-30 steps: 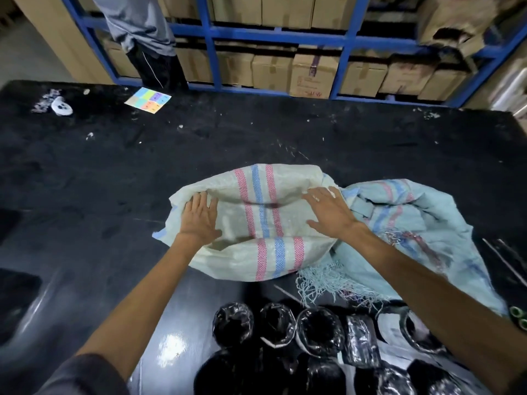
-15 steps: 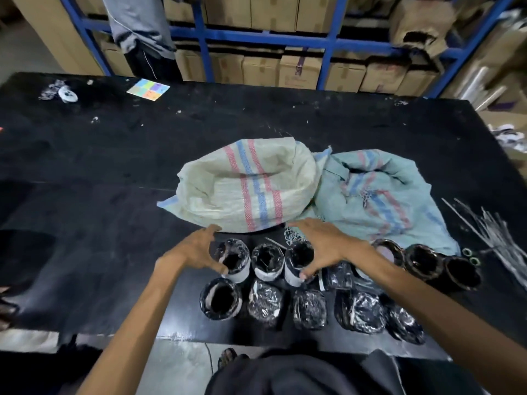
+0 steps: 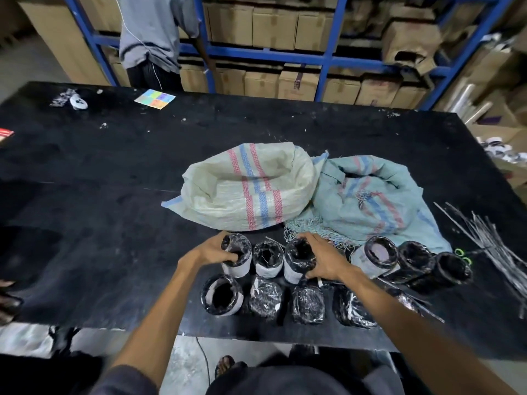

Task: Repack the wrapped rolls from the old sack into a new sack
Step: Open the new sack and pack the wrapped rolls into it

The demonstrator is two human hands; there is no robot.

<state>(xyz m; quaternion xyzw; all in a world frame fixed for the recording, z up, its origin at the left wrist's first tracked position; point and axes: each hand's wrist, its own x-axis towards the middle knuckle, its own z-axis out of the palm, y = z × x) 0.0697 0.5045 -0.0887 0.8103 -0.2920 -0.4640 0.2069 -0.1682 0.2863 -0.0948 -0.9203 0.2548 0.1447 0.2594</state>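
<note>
Gripped in the left hand (image 3: 212,253): an upright wrapped roll (image 3: 238,265), thumb hooked over its rim. Gripped in the right hand (image 3: 323,260): another roll (image 3: 298,253), fingers and thumb wrapped round its side. Between the two hands, a third roll (image 3: 268,260). Nearer than the hands, more rolls (image 3: 218,297), blurred under glossy wrap. Beyond the hands, a cream sack (image 3: 245,189), mouth open, inside hard to make out; beyond the right hand, a teal sack (image 3: 368,201) with frayed threads. Right of it, thin rods (image 3: 484,240), cut off by the edge. Underneath, a black table (image 3: 114,172); across it, blue shelving (image 3: 328,58) with cardboard boxes (image 3: 271,21), and a person (image 3: 154,32) cut off at the shoulders.
</note>
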